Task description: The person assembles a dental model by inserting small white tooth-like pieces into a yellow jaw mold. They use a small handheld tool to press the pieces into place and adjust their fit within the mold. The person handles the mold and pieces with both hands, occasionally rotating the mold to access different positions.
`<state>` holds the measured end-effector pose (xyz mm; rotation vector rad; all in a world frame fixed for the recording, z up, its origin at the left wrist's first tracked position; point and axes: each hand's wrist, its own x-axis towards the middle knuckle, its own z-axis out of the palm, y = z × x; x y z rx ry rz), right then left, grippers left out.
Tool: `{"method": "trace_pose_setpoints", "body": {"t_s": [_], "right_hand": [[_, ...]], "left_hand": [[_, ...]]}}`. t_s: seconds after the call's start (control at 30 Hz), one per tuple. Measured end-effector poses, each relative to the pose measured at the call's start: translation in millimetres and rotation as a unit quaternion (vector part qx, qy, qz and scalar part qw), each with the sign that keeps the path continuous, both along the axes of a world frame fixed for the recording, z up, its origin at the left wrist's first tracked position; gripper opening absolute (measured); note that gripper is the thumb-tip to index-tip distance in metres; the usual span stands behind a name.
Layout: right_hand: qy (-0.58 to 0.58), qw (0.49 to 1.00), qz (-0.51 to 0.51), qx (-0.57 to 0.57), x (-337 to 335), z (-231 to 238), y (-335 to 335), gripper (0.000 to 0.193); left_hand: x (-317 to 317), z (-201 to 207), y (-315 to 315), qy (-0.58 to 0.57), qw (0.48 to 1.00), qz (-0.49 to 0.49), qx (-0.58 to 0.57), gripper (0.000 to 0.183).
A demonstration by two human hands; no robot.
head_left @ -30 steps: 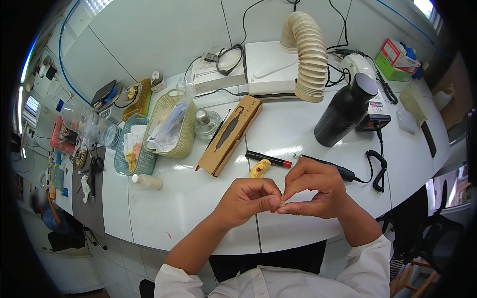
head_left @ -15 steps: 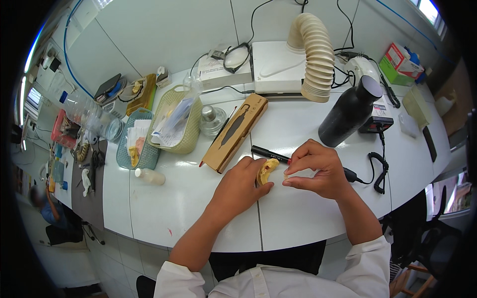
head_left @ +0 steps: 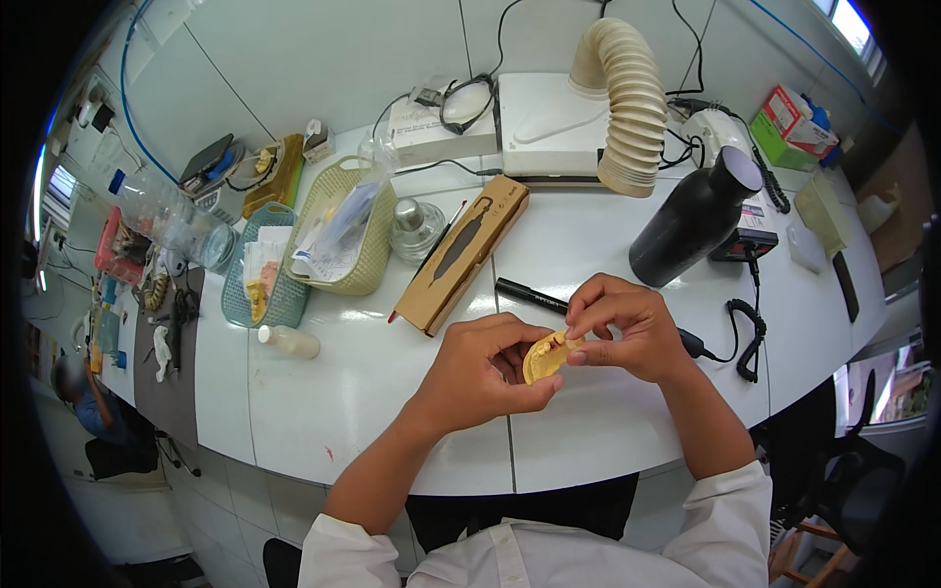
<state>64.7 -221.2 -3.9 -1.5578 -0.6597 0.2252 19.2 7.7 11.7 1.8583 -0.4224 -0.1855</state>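
My left hand is closed around a yellow plaster dental cast, its tooth side tilted toward me above the table. The fingers of my right hand are pinched at the cast's right end. Whatever small piece they hold is mostly hidden by the fingertips. Just beyond the hands lies a black marker pen. A black handpiece with a coiled cord pokes out from behind my right hand. To the upper left of my left hand rests a long brown cardboard box.
A black bottle stands right of a ribbed suction hose. On the left are a green basket, a blue basket, a glass spirit lamp and a small white bottle. Another person sits at far left.
My left hand has turned the cast so its tooth side shows and moved it slightly right. My right hand's fingertips, apart from the cast before, now meet its edge.
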Motion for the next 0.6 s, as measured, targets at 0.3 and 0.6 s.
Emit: {"method": "trace_pose_setpoints", "body": {"t_s": [0.3,0.6], "right_hand": [[-0.015,1.0,0.024,0.009,-2.6,-1.6,1.4,0.019],[-0.054,0.998,0.019,-0.034,-3.1,4.4,0.5,0.019]], "left_hand": [[-6.4,3.1,-5.0,-0.096,0.995,0.01,0.002,0.048],[-7.5,4.2,-5.5,-0.107,0.994,0.005,0.003,0.049]]}}
